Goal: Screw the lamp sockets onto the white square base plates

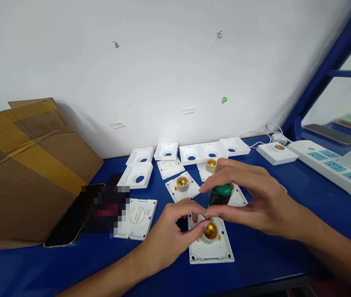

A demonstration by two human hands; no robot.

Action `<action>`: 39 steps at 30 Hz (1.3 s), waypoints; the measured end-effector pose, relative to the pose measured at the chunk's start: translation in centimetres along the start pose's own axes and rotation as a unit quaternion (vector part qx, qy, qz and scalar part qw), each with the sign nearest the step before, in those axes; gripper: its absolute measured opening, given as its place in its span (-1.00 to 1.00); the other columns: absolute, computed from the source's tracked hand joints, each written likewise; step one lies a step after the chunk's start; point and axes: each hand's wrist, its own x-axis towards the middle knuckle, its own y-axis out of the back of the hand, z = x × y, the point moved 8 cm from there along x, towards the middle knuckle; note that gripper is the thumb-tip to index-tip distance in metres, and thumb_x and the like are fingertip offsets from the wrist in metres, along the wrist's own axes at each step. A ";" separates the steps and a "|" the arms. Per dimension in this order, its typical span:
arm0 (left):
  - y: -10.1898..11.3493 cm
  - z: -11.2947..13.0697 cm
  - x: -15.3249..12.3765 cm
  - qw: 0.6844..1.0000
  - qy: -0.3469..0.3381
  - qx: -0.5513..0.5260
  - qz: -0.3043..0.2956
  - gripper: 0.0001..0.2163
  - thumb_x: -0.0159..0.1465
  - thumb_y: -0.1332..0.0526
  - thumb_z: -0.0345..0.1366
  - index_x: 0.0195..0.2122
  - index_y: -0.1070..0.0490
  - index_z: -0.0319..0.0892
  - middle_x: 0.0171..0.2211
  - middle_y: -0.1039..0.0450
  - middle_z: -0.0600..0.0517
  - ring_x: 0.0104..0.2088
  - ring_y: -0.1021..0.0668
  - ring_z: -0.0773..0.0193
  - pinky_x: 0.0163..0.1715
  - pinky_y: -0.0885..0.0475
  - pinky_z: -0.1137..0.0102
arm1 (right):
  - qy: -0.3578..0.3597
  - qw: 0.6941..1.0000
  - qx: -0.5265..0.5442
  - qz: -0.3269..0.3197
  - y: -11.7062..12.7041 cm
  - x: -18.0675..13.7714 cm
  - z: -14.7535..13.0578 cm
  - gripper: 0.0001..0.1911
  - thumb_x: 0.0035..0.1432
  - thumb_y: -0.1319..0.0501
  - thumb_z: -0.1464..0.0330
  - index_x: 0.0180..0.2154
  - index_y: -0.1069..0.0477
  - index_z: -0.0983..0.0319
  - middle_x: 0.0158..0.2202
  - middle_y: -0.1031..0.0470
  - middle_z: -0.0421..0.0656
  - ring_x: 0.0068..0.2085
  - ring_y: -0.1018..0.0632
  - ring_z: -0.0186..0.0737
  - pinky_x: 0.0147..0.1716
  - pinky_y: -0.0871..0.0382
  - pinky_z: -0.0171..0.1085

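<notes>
My right hand [252,198] is wrapped round the green and black handle of a screwdriver [220,194], whose tip is hidden. Close below it, my left hand [178,227] has thumb and forefinger pinched together over the near lamp base; what is between them is too small to make out. That lamp base is a white square plate [211,253] with a round brass-lined bulb socket [210,232] and small brass terminals. Behind the hands lie more plates, one with a brass socket [182,182]. A bare white plate [140,218] rests to the left.
Several white covers with round holes [138,175] line the wall. A cardboard box [30,173] and a dark phone [67,222] are at left. On the right are a finished-looking white socket box [277,153], a power strip [333,169] and a second phone [330,134].
</notes>
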 end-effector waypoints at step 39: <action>-0.2 -1.2 -0.7 0.997 0.032 0.045 -0.049 -0.68 0.13 -0.56 -0.30 -0.10 -0.60 -0.11 -0.14 -0.57 0.02 -0.12 -0.58 0.12 -0.06 -0.43 0.33 | -0.116 0.976 0.041 -0.179 -1.0 -0.7 1.0 -0.36 0.37 -0.32 0.39 0.36 -0.20 -0.08 0.01 -0.59 -0.21 -0.10 -0.63 -0.25 -0.21 -0.53 -0.29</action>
